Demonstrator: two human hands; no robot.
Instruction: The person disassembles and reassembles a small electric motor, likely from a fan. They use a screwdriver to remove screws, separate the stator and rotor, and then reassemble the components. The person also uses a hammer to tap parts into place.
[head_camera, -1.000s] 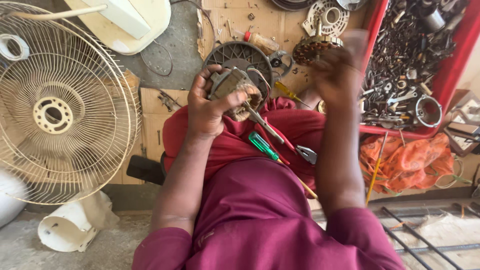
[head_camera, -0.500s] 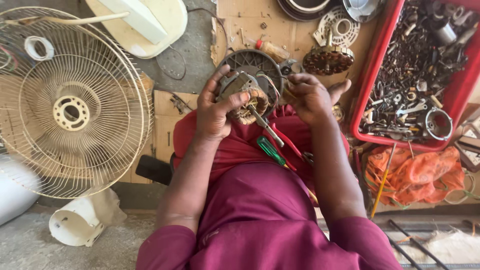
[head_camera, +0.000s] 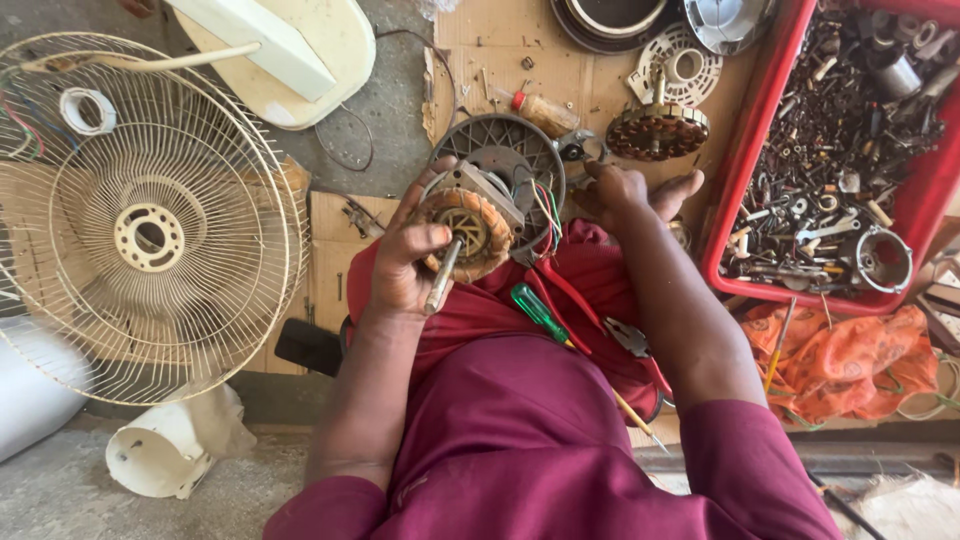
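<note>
Left hand (head_camera: 405, 265) clasps fan motor (head_camera: 470, 225); right hand (head_camera: 625, 195) grip unclear, fingertips hidden. Cardboard (head_camera: 500, 50) floor.

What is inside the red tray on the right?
The red tray holds a dense heap of small metal parts: screws, bolts, washers and a round metal ring housing. The tray's floor and anything beneath the heap is covered.

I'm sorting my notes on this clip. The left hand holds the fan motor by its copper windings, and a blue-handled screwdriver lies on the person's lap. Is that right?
Not quite: the screwdriver on the lap has a green handle, not blue, as the head view shows. The rest stands: the left hand holds the fan motor by its copper windings.
</note>
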